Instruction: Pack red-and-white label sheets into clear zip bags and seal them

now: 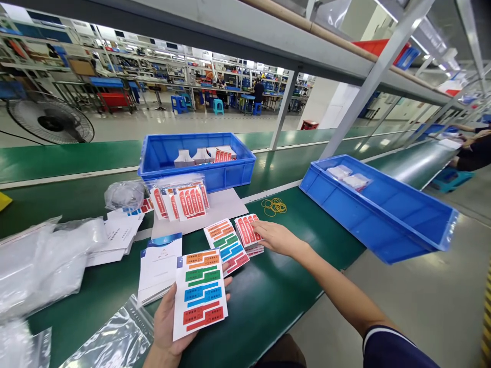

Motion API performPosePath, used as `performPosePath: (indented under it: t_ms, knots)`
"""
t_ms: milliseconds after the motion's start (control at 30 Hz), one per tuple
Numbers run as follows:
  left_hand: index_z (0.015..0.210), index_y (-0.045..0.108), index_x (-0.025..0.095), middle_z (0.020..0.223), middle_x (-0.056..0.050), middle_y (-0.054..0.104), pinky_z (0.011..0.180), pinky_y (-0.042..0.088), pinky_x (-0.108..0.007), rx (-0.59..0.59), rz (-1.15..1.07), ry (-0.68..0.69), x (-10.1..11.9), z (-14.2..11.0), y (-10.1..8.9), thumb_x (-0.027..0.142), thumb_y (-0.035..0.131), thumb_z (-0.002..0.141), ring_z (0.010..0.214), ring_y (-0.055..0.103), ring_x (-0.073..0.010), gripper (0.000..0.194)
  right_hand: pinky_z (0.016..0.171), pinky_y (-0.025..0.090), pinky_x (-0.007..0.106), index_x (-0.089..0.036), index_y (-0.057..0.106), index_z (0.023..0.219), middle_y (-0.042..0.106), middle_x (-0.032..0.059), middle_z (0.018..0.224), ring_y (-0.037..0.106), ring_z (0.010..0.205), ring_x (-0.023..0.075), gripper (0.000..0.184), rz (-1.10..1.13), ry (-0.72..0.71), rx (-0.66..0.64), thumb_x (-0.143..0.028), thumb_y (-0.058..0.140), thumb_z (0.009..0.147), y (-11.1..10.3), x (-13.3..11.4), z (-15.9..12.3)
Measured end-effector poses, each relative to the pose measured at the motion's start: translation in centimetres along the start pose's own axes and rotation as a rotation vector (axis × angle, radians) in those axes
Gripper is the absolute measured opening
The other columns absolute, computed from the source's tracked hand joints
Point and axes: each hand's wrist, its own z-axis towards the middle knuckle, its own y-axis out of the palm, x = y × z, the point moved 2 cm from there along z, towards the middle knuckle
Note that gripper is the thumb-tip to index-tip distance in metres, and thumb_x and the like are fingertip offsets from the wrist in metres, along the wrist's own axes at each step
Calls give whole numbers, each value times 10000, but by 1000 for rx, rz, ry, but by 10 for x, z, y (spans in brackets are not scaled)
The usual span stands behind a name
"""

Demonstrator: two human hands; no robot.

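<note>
My left hand (169,322) grips a white label sheet (203,291) printed with orange, green, blue and red labels; a dark blue edge of something beneath shows at its upper left. At the stack of red label sheets (247,231), my right hand (276,237) has its fingers closed on the top sheet's right edge. Left of that stack lies a pile of multicoloured label sheets (226,237), partly behind my left hand's fingertips. White booklets with a blue top (159,266) are stacked on the green bench, left of the held sheet.
Clear zip bags (115,337) lie at the front left, near white folded leaflets (118,232). Filled bags with red labels (184,202) rest on white card before a blue bin (199,176). Yellow rubber bands (274,206) lie near another blue bin (368,204). A shelf post (284,110) stands behind.
</note>
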Motion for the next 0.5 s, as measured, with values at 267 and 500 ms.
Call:
performPosePath:
  t_ms: [267, 500]
  knots:
    - [1467, 244, 279, 1455, -112, 384, 1096, 42, -623, 16, -1, -11, -1, 2, -2, 556, 14, 924, 1374, 224, -325, 652, 965, 486, 336, -164, 527, 1189, 492, 80, 1366, 523, 1201, 217, 276, 97, 17, -60, -267, 474, 939, -9, 5, 0]
    - [1472, 218, 292, 1467, -107, 364, 1100, 46, -615, 2, -6, -14, 1, 2, -3, 556, 23, 925, 1373, 228, -323, 638, 981, 462, 369, -128, 514, 1219, 459, 124, 1386, 509, 1208, 248, 359, 40, -69, -71, -257, 552, 886, -7, 8, -1]
